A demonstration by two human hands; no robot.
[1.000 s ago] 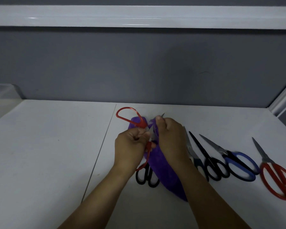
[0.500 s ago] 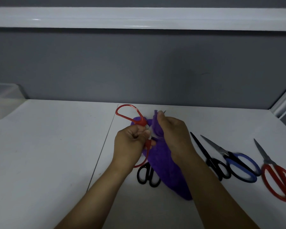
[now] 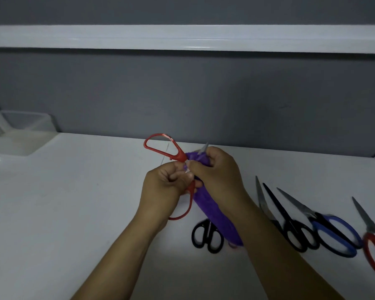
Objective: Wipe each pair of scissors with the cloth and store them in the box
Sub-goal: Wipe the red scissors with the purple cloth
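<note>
left hand (image 3: 165, 187) is clenched round the red loop-handled steel scissors (image 3: 179, 156) near the pivot, holding them above the white worktop (image 3: 74, 202) with handles spread. right hand (image 3: 217, 172) pinches the purple fuzzy cloth (image 3: 212, 215) round the blade; only the blade tip shows past the fingers. the cloth trails down beside the small black-handled scissors (image 3: 208, 229), hiding their blades. lying right of the forearm: long black-handled scissors (image 3: 290, 226), blue-and-black-handled scissors (image 3: 314, 216), second red-handled scissors (image 3: 368, 224) at the frame edge. clear plastic box (image 3: 24, 122) is far left, well apart.
</note>
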